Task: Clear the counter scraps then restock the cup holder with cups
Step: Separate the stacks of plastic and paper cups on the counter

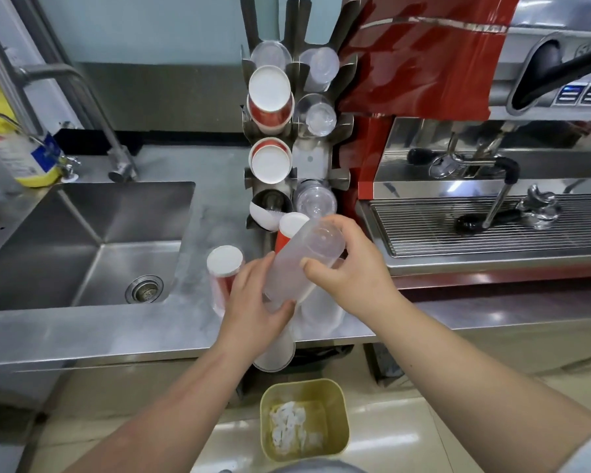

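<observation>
Gripping from both ends, a stack of clear cups [304, 264] is being held tilted above the counter [116, 336], left hand [256, 302] clasping its base, right hand [348, 271] wrapping its top, probably for aiming into the cup holder [296, 141] just beyond.

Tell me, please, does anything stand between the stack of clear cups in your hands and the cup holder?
Nothing visible blocks it: the clear cup stack, held by the left hand and right hand, points at the cup holder just beyond.
</observation>
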{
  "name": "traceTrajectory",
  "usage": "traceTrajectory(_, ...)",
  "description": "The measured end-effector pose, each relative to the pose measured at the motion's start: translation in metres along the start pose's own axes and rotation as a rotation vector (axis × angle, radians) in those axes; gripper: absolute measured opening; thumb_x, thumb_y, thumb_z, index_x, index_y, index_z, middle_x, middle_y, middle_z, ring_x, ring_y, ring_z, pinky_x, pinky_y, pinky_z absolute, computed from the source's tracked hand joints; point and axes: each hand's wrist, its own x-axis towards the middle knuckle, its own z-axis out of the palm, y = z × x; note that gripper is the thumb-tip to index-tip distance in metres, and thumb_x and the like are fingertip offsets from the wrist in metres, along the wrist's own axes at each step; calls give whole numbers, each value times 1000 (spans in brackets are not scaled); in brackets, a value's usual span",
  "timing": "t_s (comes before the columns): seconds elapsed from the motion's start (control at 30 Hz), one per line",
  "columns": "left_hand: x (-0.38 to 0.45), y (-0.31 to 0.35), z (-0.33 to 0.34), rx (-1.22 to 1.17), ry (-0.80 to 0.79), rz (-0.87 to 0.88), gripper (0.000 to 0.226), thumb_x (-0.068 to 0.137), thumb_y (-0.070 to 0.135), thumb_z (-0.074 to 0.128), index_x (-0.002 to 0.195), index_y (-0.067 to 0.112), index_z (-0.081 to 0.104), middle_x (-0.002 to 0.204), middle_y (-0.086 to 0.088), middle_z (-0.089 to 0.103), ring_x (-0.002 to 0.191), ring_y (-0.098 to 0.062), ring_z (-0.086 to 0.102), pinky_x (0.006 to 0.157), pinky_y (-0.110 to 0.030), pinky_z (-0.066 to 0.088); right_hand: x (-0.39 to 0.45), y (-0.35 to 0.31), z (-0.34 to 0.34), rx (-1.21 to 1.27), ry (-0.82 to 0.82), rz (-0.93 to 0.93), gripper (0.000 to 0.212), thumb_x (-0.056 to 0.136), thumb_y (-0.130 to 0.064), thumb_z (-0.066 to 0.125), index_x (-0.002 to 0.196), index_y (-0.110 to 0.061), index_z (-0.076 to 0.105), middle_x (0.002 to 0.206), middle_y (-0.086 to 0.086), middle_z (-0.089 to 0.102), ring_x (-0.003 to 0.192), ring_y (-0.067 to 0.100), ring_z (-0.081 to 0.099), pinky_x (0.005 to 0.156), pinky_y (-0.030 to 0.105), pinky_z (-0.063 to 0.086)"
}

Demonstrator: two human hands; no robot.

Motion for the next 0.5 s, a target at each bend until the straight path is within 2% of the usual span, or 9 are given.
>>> traceTrajectory(0.07, -2, -1, 6, -11, 31, 5, 76, 79, 12, 76, 146, 13, 40, 135, -1, 46, 112, 28, 26, 86, 5, 26, -2, 3, 1, 3, 7, 12, 57, 67, -37, 73, 118, -42, 49, 109, -19, 61, 101, 2, 59, 86, 34, 53)
traceTrajectory(0.17, -2, 0, 9, -32, 64, -6, 73, 81, 10, 75, 145, 11, 41, 137, -3, 44, 113, 30, 23, 88, 7, 21, -5, 4, 5, -10, 24, 11, 55, 68, -33, 75, 115, -42, 49, 105, -26, 59, 98, -1, 58, 85, 32, 53)
traceTrajectory(0.33, 1, -7, 8, -8, 39, 9, 74, 81, 17, 75, 146, 18, 40, 137, 3, 44, 116, 4, 35, 88, 0, 31, -7, 6, 4, -11, 37, 10, 54, 68, -32, 76, 115, -39, 51, 105, -25, 59, 97, 1, 59, 83, 34, 53)
traceTrajectory(0.47, 7, -7, 5, -11, 27, 13, 76, 80, 22, 75, 147, 23, 39, 136, 7, 43, 120, 0, 39, 95, -16, 40, -6, 3, 2, -5, 28, 4, 59, 67, -35, 76, 120, -38, 50, 109, -19, 61, 101, 4, 59, 85, 37, 54)
traceTrajectory(0.5, 9, -6, 4, -6, 25, 16, 77, 80, 22, 76, 147, 23, 39, 136, 7, 43, 120, 1, 38, 97, -16, 39, -6, 2, 2, -6, 29, 2, 59, 67, -35, 76, 120, -37, 49, 110, -19, 61, 102, 4, 59, 86, 37, 53)
